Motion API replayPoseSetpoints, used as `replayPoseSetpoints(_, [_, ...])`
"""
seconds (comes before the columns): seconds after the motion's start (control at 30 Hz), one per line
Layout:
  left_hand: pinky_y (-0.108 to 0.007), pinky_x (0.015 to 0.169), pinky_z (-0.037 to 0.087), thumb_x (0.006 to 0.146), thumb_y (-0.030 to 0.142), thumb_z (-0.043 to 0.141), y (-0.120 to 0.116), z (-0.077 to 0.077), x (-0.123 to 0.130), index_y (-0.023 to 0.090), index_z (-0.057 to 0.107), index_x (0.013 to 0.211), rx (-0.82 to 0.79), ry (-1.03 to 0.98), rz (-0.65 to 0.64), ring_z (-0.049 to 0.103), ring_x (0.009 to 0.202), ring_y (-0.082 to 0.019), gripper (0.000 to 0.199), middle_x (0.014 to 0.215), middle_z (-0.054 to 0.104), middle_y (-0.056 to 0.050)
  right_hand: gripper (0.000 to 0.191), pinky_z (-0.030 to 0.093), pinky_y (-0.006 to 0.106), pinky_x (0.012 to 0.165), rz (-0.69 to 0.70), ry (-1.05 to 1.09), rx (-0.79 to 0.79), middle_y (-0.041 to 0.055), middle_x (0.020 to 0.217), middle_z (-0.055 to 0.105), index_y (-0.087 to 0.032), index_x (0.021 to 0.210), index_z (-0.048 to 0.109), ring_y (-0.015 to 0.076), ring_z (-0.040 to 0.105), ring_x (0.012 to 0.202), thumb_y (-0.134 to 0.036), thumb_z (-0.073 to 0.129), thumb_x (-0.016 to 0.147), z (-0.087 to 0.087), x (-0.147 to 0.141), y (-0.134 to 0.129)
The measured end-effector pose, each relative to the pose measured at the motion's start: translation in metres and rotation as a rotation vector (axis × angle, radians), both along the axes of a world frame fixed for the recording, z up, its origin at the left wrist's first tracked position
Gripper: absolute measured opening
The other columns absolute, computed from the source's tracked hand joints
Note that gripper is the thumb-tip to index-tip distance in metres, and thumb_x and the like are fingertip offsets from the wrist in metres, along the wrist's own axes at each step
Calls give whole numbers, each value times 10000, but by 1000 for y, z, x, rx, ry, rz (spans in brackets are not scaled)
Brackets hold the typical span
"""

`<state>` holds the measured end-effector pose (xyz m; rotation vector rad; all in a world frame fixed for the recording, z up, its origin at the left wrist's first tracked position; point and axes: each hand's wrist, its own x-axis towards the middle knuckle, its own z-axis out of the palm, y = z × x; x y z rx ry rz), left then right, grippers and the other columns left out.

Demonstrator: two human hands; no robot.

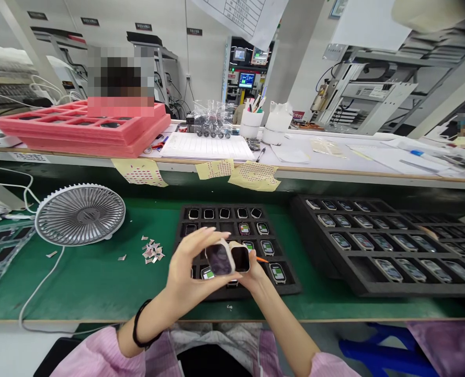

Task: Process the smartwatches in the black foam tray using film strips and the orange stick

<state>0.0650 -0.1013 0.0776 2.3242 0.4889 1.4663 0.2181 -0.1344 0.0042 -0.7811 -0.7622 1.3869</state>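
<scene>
Pinched between the thumb and fingers of my left hand [187, 262] is a strapless smartwatch [219, 258] with a dark screen and pale frame. Just right of it, my right hand [252, 275] grips a second smartwatch [240, 257], also dark-screened; most of its fingers are hidden. An orange pointed stick [262, 259] juts out beside the right hand; its other end cannot be seen. Both hands are over a black foam tray [291, 285] holding several watches in compartments, some with lit green-and-white screens, such as the lit watch [277, 272] at the tray's right front.
More watches fill black foam trays [358, 289] on the right. A round fan [80, 214] and small paper scraps [152, 252] lie to the left on the green mat. Pink foam trays [138, 146] and a pen cup [251, 123] stand on the raised shelf; a person sits behind it.
</scene>
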Motion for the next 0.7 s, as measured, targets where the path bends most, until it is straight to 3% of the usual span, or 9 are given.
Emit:
replayPoseSetpoints(0.1, [-408,958,505,728,366,764,2,9,-10,230,356,1348,-15,-95,40,630,1073,-243,754,1117,661,-66,646,509,386,689,68,154,-18,20,614,652,-230,625,447,208,628,592,-746,747,378,4,1,-1])
replayPoseSetpoints(0.23, [-429,958,504,727,340,770,5,12,-14,259,354,1340,5,-70,40,630,1070,-245,746,1122,658,-62,658,504,390,681,74,164,-39,24,623,654,-234,633,442,214,625,597,-739,758,354,4,0,0])
replayPoseSetpoints(0.4, [-499,1061,391,772,387,715,10,3,-6,261,413,1285,56,216,-108,616,1096,-251,608,1133,672,-76,645,507,367,686,45,72,-15,38,692,668,-214,706,551,215,634,664,-772,710,425,-3,0,1])
replayPoseSetpoints(0.5, [-507,1110,311,828,323,658,14,-4,2,248,413,1288,113,388,-194,613,1100,-225,527,1167,660,-70,638,517,372,720,6,27,-21,57,781,697,-215,821,636,241,653,763,-745,715,474,-8,2,0])
replayPoseSetpoints(0.7, [-458,1085,360,778,143,666,33,-13,24,201,456,1217,156,573,-301,629,1054,-209,490,1136,664,-76,458,543,347,678,-167,23,-106,31,778,712,-219,839,657,220,672,757,-585,762,585,-16,8,6])
